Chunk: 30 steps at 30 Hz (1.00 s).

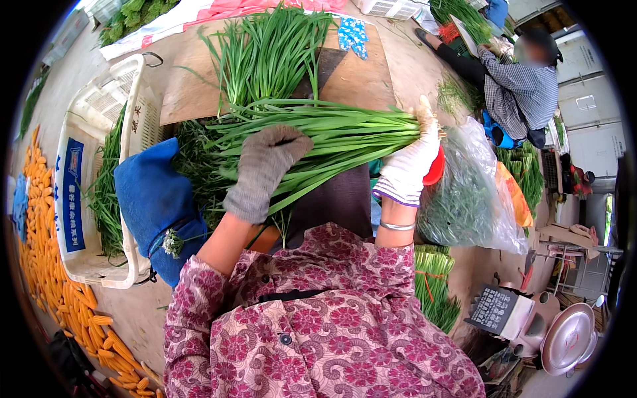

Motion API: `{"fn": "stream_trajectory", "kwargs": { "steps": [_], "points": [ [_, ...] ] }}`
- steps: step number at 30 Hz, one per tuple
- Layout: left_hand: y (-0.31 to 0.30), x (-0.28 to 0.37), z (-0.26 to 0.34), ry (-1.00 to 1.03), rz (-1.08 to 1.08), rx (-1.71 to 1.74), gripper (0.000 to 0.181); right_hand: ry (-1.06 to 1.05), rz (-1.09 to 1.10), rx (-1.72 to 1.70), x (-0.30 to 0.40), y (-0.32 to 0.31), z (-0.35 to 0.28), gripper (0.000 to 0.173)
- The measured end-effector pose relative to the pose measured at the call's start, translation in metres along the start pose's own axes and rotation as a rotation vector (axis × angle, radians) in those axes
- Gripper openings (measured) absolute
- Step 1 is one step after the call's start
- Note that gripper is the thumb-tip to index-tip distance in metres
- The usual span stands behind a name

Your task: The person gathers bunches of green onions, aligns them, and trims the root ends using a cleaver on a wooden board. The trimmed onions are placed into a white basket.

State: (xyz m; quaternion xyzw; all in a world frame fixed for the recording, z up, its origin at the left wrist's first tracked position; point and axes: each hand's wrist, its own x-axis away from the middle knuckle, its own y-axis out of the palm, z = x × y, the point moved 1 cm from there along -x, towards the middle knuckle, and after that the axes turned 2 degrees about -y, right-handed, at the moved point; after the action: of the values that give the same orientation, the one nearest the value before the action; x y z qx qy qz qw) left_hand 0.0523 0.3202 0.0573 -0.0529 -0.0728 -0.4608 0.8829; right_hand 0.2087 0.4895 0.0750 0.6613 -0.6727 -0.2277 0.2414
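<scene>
My right hand (pixel 410 154), in a white knit glove with a striped cuff, grips a bunch of long flat green leaves, likely garlic chives (pixel 348 132), near the stem end. The bunch lies sideways over my lap with its leaf tips fanned to the left. My left hand (pixel 268 166), in a grey knit glove, rests against the leaves with curled fingers; whether it pinches any of them is hidden. Beyond the bunch, a pile of the same greens (pixel 273 54) lies on a wooden board (pixel 363 74). Loose dark leaves (pixel 196 154) are heaped beside my left hand.
To the left stand a white plastic crate (pixel 134 99) holding greens, with a blue cloth (pixel 157 184) over its edge, and spread corn cobs (pixel 45 224). On the right are a clear plastic bag (pixel 458 194), a tied bundle (pixel 433 283) and a seated person (pixel 522 89).
</scene>
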Motion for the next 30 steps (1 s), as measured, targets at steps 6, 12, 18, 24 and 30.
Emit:
{"fn": "stream_trajectory", "kwargs": {
  "steps": [6, 12, 18, 24, 30],
  "points": [
    [0.006, 0.038, 0.040, 0.322, -0.267, 0.377, 0.022, -0.092, -0.081, 0.077, 0.014, 0.017, -0.009, 0.036],
    [0.028, 0.024, 0.071, 0.306, -0.262, 0.540, 0.016, -0.119, -0.228, 0.097, 0.031, 0.036, -0.015, 0.038],
    [0.020, 0.004, 0.121, 0.461, -0.420, 0.713, 0.014, -0.191, -0.391, 0.124, 0.045, 0.049, -0.002, 0.036],
    [-0.029, 0.049, 0.113, 0.387, -0.156, 0.594, 0.020, -0.134, -0.489, 0.134, 0.042, 0.047, -0.023, 0.047],
    [-0.100, 0.073, 0.086, 0.335, -0.463, -0.420, 0.042, -0.048, -0.642, 0.083, 0.033, 0.034, -0.027, 0.051]
  ]
}}
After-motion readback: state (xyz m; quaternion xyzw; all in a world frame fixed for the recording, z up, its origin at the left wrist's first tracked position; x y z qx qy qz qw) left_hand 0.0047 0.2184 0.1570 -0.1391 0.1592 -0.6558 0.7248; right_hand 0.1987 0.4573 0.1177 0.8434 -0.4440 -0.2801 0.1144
